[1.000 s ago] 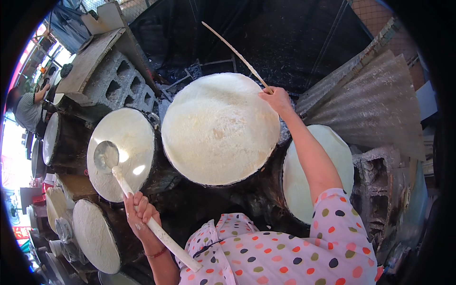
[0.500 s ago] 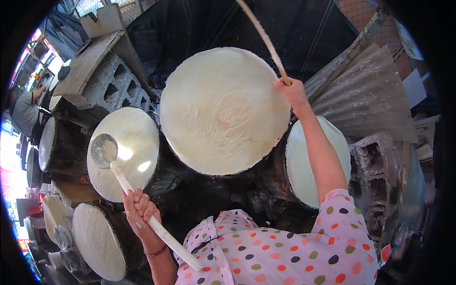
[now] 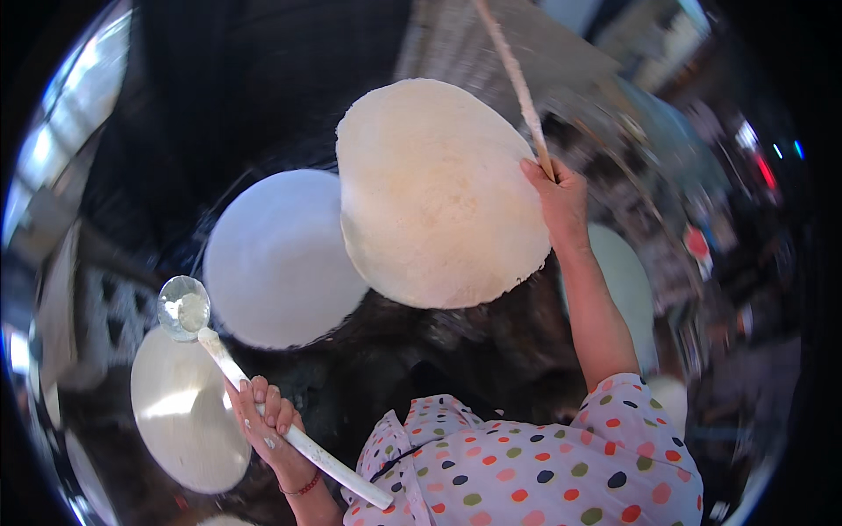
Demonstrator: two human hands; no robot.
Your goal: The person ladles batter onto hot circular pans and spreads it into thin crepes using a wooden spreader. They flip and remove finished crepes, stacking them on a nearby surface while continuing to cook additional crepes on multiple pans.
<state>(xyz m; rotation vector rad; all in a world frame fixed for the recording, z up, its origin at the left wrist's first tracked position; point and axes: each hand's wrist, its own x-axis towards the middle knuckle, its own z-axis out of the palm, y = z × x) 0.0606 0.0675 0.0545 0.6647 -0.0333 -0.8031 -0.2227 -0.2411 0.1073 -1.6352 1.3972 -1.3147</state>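
My right hand point(image 3: 563, 206) is closed round a long pale stick point(image 3: 517, 83) that slants up and away. The same hand grips the right edge of a large, thin, cream-coloured crepe point(image 3: 438, 193). This crepe is raised, overlapping the right side of a round white cooking surface point(image 3: 281, 263). My left hand point(image 3: 267, 421) is wrapped round the whitened handle of a ladle point(image 3: 226, 361). At its upper end the shiny ladle bowl holds some whitish stuff. The bowl hangs near the far edge of a second round cooking surface point(image 3: 193, 438), at the left.
Another pale round surface point(image 3: 623, 294) shows partly behind my right forearm. Hollow blocks point(image 3: 114, 320) stand at the left, and a dark sheet point(image 3: 263, 79) hangs at the back. The right side is smeared by motion.
The crepe has come off the middle cooking surface and moved right with my right hand. My view has swung right. The ladle bowl now sits over the left surface's far edge.
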